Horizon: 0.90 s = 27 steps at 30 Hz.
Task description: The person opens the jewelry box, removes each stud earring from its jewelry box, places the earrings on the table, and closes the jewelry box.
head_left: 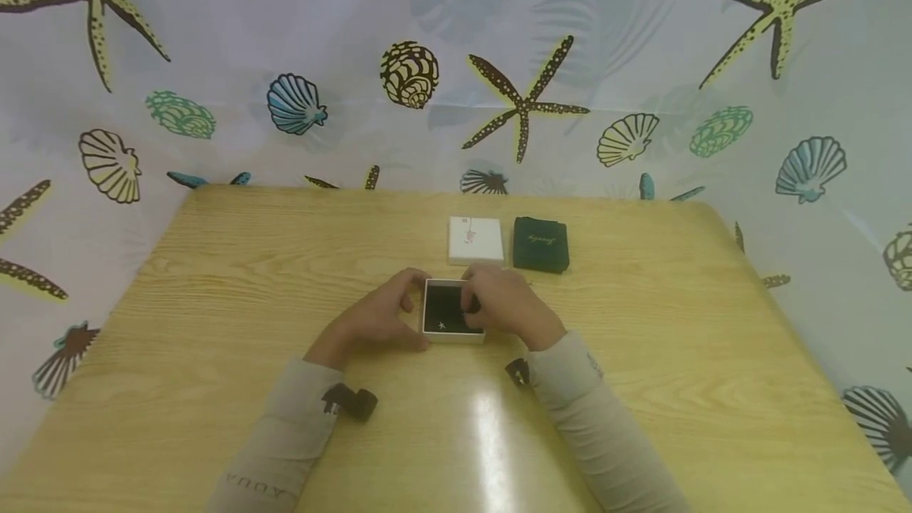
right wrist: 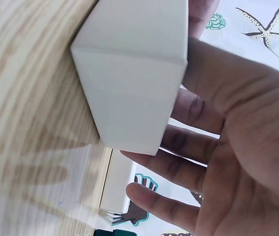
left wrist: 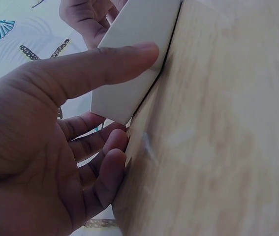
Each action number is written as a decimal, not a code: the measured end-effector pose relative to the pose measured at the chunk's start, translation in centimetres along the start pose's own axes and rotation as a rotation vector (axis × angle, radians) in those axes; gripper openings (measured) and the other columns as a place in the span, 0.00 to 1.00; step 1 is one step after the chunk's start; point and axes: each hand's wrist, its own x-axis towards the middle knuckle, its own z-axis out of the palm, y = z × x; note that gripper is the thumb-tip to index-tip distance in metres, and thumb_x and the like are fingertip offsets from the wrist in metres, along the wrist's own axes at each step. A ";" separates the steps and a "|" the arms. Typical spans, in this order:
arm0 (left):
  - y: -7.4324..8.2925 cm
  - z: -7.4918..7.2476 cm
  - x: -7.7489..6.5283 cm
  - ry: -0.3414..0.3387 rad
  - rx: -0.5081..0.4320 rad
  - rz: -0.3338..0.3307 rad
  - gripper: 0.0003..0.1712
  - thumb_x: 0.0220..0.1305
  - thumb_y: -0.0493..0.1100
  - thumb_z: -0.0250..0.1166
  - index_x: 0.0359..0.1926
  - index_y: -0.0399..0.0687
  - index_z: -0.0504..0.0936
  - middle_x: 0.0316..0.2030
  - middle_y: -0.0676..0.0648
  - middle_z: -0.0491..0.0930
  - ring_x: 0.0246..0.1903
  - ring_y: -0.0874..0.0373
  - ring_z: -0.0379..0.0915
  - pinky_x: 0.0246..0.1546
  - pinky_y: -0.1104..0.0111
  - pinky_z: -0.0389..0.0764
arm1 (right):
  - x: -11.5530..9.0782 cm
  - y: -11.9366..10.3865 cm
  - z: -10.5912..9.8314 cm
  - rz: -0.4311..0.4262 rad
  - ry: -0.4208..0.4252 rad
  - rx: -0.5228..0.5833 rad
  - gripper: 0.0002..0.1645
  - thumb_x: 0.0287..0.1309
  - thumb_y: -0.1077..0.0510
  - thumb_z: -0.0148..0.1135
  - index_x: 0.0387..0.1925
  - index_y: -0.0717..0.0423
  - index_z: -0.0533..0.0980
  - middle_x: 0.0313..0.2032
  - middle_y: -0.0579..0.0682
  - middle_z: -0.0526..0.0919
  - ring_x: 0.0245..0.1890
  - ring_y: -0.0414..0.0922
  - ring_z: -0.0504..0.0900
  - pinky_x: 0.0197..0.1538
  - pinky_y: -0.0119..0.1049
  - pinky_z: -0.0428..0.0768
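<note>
A small white jewelry box (head_left: 454, 337) sits uncovered on the table, its black insert (head_left: 443, 303) facing up. On the insert lies a tiny silver star-shaped piece (head_left: 442, 325). My left hand (head_left: 385, 313) holds the box from the left, thumb (left wrist: 124, 64) along the near wall and fingers around the far left corner. From the right, my right hand (head_left: 502, 303) bends over the box, thumb and forefinger down at the insert. Its other fingers (right wrist: 173, 167) extend past the box's far side. I cannot tell whether its hidden fingertips pinch anything.
Behind the box lies a white lid (head_left: 476, 242) with red lettering. Beside it on the right is a dark green pouch (head_left: 541, 245) with gold lettering. The wooden table (head_left: 285, 236) ends at a cloth (head_left: 342, 30) printed with shells and starfish.
</note>
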 end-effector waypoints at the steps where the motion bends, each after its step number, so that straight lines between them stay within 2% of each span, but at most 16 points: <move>1: 0.0 0.0 0.0 0.001 0.001 -0.002 0.54 0.39 0.46 0.84 0.68 0.58 0.64 0.54 0.44 0.74 0.50 0.50 0.70 0.43 0.64 0.75 | 0.0 0.0 0.0 0.002 -0.002 0.005 0.04 0.46 0.58 0.74 0.26 0.51 0.84 0.48 0.50 0.84 0.47 0.49 0.82 0.50 0.45 0.82; 7: 0.1 -0.1 -0.1 -0.003 -0.008 -0.015 0.54 0.40 0.45 0.84 0.67 0.58 0.64 0.54 0.45 0.74 0.51 0.50 0.70 0.44 0.64 0.75 | 0.2 -0.2 0.0 0.004 -0.011 0.001 0.05 0.45 0.58 0.74 0.25 0.51 0.83 0.47 0.50 0.84 0.45 0.48 0.83 0.48 0.44 0.83; 14: -0.2 0.0 0.0 0.001 -0.002 -0.011 0.54 0.40 0.46 0.84 0.67 0.58 0.64 0.54 0.45 0.74 0.51 0.50 0.70 0.45 0.64 0.75 | 0.3 0.0 0.0 0.002 -0.037 0.003 0.07 0.47 0.57 0.75 0.26 0.51 0.82 0.48 0.49 0.84 0.46 0.48 0.83 0.50 0.44 0.82; 22: -0.1 0.0 0.0 -0.001 0.003 -0.027 0.54 0.40 0.47 0.84 0.68 0.60 0.64 0.51 0.44 0.75 0.50 0.51 0.71 0.44 0.64 0.75 | 0.3 0.4 0.0 -0.046 -0.004 -0.004 0.06 0.46 0.57 0.73 0.25 0.51 0.81 0.49 0.50 0.85 0.47 0.49 0.83 0.51 0.43 0.82; 27: 0.0 0.0 0.0 -0.003 0.010 -0.032 0.54 0.40 0.48 0.84 0.68 0.60 0.64 0.51 0.43 0.75 0.49 0.50 0.71 0.43 0.64 0.74 | 0.5 1.0 0.2 -0.061 0.008 0.029 0.06 0.46 0.56 0.72 0.26 0.51 0.81 0.50 0.50 0.84 0.50 0.50 0.83 0.55 0.44 0.81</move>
